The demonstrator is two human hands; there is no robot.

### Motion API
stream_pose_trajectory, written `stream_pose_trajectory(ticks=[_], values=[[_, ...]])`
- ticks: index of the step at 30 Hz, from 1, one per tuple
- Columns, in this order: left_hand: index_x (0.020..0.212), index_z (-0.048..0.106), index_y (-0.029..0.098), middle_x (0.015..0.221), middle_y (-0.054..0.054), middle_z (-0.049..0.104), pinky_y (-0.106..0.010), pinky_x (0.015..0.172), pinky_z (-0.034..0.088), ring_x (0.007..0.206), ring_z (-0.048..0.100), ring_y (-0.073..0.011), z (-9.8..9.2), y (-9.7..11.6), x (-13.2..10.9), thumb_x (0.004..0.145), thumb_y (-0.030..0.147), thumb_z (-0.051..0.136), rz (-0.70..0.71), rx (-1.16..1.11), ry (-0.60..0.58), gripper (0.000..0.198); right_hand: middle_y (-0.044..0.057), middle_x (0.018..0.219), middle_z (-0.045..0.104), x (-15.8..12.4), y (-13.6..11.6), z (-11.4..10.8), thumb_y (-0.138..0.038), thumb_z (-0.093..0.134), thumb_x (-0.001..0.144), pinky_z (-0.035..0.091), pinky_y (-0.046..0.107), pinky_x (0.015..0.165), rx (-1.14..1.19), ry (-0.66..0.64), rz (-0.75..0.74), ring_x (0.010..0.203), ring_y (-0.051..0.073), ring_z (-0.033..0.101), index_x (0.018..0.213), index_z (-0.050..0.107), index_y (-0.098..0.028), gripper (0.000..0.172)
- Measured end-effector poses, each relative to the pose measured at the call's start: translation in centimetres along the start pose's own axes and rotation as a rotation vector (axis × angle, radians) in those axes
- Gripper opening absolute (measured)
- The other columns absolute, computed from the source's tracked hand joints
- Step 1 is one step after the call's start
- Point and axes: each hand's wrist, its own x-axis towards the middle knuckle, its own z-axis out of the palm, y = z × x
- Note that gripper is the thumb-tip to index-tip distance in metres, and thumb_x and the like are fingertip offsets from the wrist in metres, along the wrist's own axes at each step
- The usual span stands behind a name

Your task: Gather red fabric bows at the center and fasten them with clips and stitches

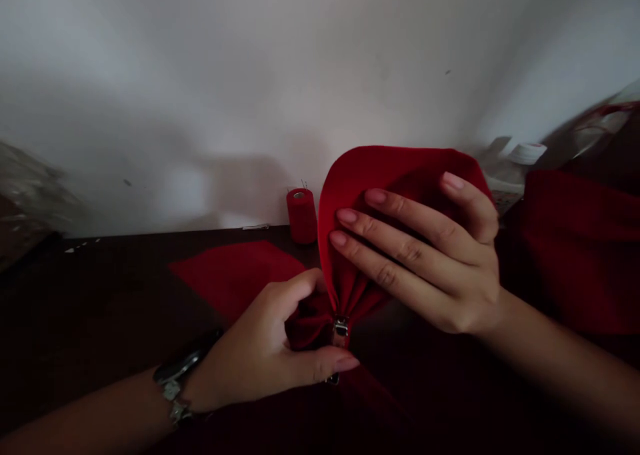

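Note:
A red fabric bow [395,165] with gathered pleats stands in front of me, its large upper loop fanned out. A shiny metal hair clip [341,332] sits at its pinched centre. My left hand [265,342] grips the bow at that centre, with the thumb beside the clip; the fingers behind are mostly hidden. Against the inner face of the upper loop lies my right hand [445,268], its fingers stretched out and apart. The bow's lower part is dark and partly covered by my left hand.
A red thread spool [303,218] with needles in its top stands by the wall. Flat red fabric [240,268] lies on the dark table [115,295]. At right are more red cloth [580,248] and a white-capped bottle [527,154]; clear plastic [30,188] is at left.

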Motion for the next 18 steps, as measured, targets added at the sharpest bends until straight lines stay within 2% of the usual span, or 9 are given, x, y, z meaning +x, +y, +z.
stream_pose_trajectory(ticks=[4,6,8,12,18], values=[[0.102,0.055,0.017,0.087,-0.002,0.063,-0.028,0.073,0.05,0.081,0.059,-0.0173,0.6,-2.8,0.8,0.077,0.038,0.066,-0.12,0.029,0.116,0.035,0.004,0.134,0.052,-1.2,0.3,2.6,-0.012,0.047,0.091,0.027,0.046,0.113,0.013,-0.041,0.033,0.131,0.022,0.039,0.129,0.049,-0.022,0.04],[0.098,0.054,0.016,0.087,-0.002,0.062,-0.028,0.071,0.049,0.08,0.057,-0.0174,0.9,-4.5,1.3,0.075,0.043,0.066,-0.189,0.059,0.193,0.037,0.008,0.126,0.057,-2.1,0.2,4.3,-0.011,0.047,0.088,0.033,0.049,0.107,0.115,-0.032,0.078,0.127,0.025,0.041,0.12,0.056,-0.02,0.035],[0.091,0.054,0.015,0.082,0.0,0.059,-0.027,0.067,0.048,0.076,0.056,-0.0159,1.0,-5.8,1.7,0.075,0.044,0.065,-0.239,0.061,0.199,0.035,0.009,0.112,0.062,-2.9,0.2,5.8,-0.008,0.046,0.083,0.04,0.048,0.099,0.213,-0.024,0.142,0.117,0.026,0.047,0.108,0.061,-0.017,0.03],[0.088,0.053,0.015,0.083,-0.001,0.058,-0.028,0.071,0.048,0.08,0.056,-0.0172,1.0,-6.7,2.1,0.071,0.044,0.07,-0.246,-0.019,0.146,0.037,0.008,0.102,0.064,-3.1,0.2,6.6,-0.007,0.044,0.082,0.044,0.04,0.089,0.344,-0.137,0.176,0.101,0.022,0.053,0.101,0.061,-0.016,0.027],[0.09,0.055,0.016,0.088,-0.001,0.062,-0.029,0.077,0.047,0.085,0.058,-0.0182,1.5,-5.4,1.9,0.068,0.038,0.074,-0.236,-0.056,-0.011,0.036,0.008,0.117,0.06,-1.8,1.3,5.3,-0.015,0.044,0.091,0.041,0.038,0.092,0.277,-0.243,0.141,0.113,0.022,0.047,0.112,0.06,-0.019,0.027]])
